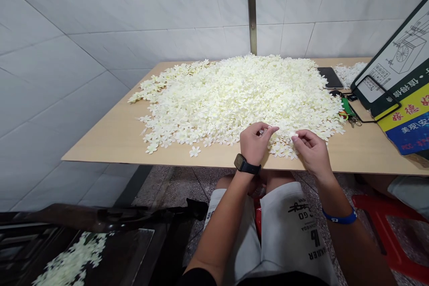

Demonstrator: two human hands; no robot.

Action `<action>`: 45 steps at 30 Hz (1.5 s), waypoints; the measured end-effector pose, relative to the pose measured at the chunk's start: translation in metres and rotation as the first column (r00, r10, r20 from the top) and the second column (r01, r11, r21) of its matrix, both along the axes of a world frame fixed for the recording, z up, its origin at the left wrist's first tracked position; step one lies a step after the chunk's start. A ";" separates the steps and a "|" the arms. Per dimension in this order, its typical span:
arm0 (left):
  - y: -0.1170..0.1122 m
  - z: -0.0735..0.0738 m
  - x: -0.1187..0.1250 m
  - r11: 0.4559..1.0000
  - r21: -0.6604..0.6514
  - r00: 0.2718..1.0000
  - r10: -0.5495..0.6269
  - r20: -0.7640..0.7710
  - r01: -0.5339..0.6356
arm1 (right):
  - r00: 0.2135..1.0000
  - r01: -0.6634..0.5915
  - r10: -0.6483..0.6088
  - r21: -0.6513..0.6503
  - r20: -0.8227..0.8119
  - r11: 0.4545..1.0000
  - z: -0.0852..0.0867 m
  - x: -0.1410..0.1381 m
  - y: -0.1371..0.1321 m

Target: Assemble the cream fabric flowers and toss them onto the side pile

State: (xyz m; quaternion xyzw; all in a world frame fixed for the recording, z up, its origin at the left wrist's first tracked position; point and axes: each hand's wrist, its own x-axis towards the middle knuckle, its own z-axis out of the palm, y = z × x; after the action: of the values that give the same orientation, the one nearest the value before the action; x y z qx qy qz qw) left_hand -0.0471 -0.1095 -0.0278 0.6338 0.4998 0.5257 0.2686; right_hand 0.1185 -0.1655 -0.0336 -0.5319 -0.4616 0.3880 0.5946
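A broad heap of white artificial flowers point(234, 94) with pale yellow centres covers the middle of the wooden table point(107, 143). At the heap's front edge, my left hand point(254, 145) is closed, thumb and forefinger pinched together; what lies between the fingertips is too small to make out. My right hand point(313, 152) is closed a little to the right, its thumb and forefinger gripping a small white flower point(294, 135), partly hidden by the fingers. Several loose flowers point(283, 148) lie on the table between and below both hands.
A phone point(330, 78), keys point(354, 120) and a printed cardboard box point(402, 85) stand or lie at the right, with small white pieces point(350, 73) behind. More flowers point(75, 261) rest on a dark wooden seat at lower left. A red stool point(389, 228) is at lower right.
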 end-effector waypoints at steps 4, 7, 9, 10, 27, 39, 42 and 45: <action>0.001 -0.001 -0.002 0.948 0.307 0.976 0.139 -0.170 -0.082 | 0.999 0.016 -0.016 -0.002 -0.027 1.000 -0.003 0.001 0.001; -0.001 -0.002 -0.002 0.920 0.385 0.973 0.019 -0.229 0.073 | 0.999 0.017 -0.017 -0.001 -0.040 1.000 -0.003 0.001 0.002; -0.002 -0.003 -0.002 0.883 0.381 0.946 -0.174 -0.275 0.273 | 0.999 -0.004 0.005 0.002 -0.038 1.000 -0.002 0.001 0.002; -0.003 -0.003 -0.002 0.860 0.368 0.923 -0.256 -0.289 0.354 | 0.999 -0.022 0.022 0.006 -0.029 1.000 -0.002 0.000 0.001; -0.004 0.002 -0.003 0.967 0.180 0.984 -0.173 -0.040 0.178 | 0.995 -0.092 0.092 0.004 -0.046 0.996 -0.009 0.007 0.001; 0.001 -0.003 -0.002 0.991 0.098 0.996 -0.089 -0.015 0.090 | 0.994 -0.103 0.103 0.003 -0.034 0.995 -0.009 0.008 0.003; 0.002 -0.004 -0.001 0.980 0.198 0.995 -0.015 -0.100 0.035 | 0.994 -0.101 0.101 -0.004 -0.048 0.995 -0.010 0.008 0.003; 0.001 -0.004 -0.002 0.948 0.303 0.988 -0.056 -0.145 0.098 | 0.995 -0.093 0.092 -0.009 -0.044 0.996 -0.009 0.008 0.003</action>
State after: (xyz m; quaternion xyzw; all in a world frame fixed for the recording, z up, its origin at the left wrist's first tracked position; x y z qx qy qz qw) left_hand -0.0487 -0.1082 -0.0314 0.7211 0.4031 0.5425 0.1521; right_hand 0.1265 -0.1625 -0.0430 -0.5047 -0.4707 0.4291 0.5828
